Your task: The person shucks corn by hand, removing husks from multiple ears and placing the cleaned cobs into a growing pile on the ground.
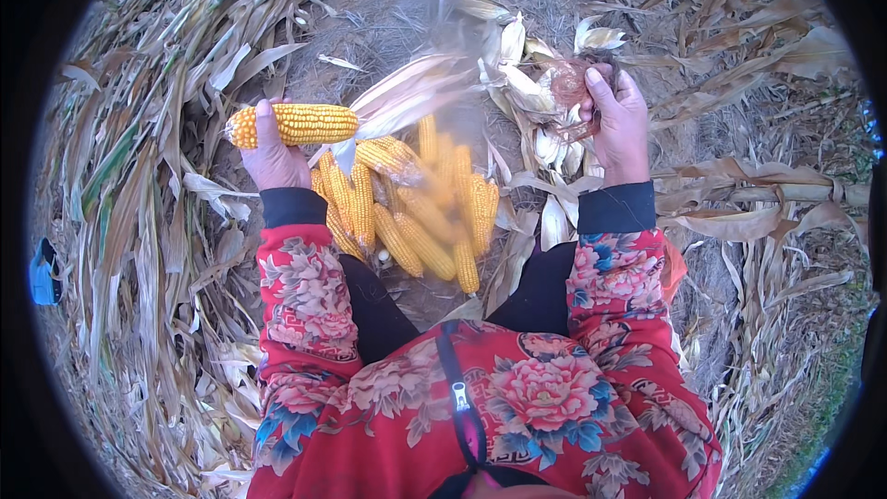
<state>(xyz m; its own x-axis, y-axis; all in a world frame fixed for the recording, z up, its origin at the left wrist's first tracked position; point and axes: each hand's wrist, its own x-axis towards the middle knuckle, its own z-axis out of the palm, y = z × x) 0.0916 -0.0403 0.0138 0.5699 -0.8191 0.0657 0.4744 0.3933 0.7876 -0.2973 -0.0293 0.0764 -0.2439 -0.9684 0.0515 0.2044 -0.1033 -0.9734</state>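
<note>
My left hand (280, 163) holds a bare yellow corn ear (315, 123) level, with the thumb across its left part. Pale husk leaves (416, 93) stretch from the ear's right end and look blurred; whether they are still joined to it, I cannot tell. On the right, my right hand (620, 128) grips a tuft of reddish-brown corn silk (572, 86) between thumb and fingers. Between and below the hands lies a pile of husked corn ears (426, 246) on the ground, partly hazed by a blurry patch.
Loose husks (527, 90) lie on the soil near my right hand. Dry cornstalks and leaves (152, 173) cover the left side, and more stalks (769, 190) lie to the right. A blue object (44, 274) sits at the far left rim. Something orange-red (672, 270) shows beside my right sleeve.
</note>
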